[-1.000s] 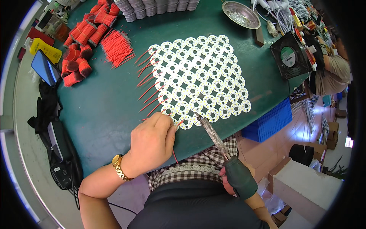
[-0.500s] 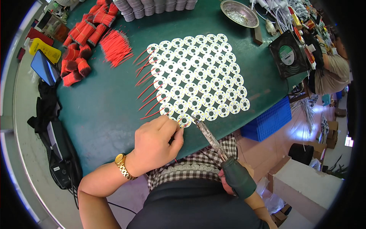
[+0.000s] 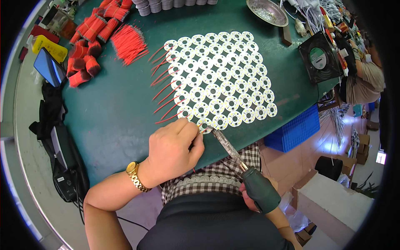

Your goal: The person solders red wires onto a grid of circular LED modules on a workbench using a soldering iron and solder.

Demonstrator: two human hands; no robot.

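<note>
A panel of round white LED boards (image 3: 227, 88), each with a centre hole, lies on the green table. Red wires (image 3: 163, 92) stick out from the boards along its left edge. My left hand (image 3: 175, 146) is closed at the near left corner, pinching a thin red wire (image 3: 203, 129) against the corner board; the fingertips partly hide the wire. In my right hand (image 3: 248, 198) is a soldering iron (image 3: 229, 150) with a dark green handle, which covers most of the fingers. Its tip is at the corner board, beside the wire end.
Loose red wires (image 3: 128, 45) and bundled red wires (image 3: 92, 29) lie at the far left. A metal bowl (image 3: 266, 11), a black fan (image 3: 320, 57) and a blue crate (image 3: 293, 129) are on the right. A phone (image 3: 49, 68) rests at left. Another person (image 3: 362, 75) sits at far right.
The iron's tip has shifted slightly left, from the gap between two boards onto the corner board. The panel and table sit a little higher in view. My left hand keeps its pinch.
</note>
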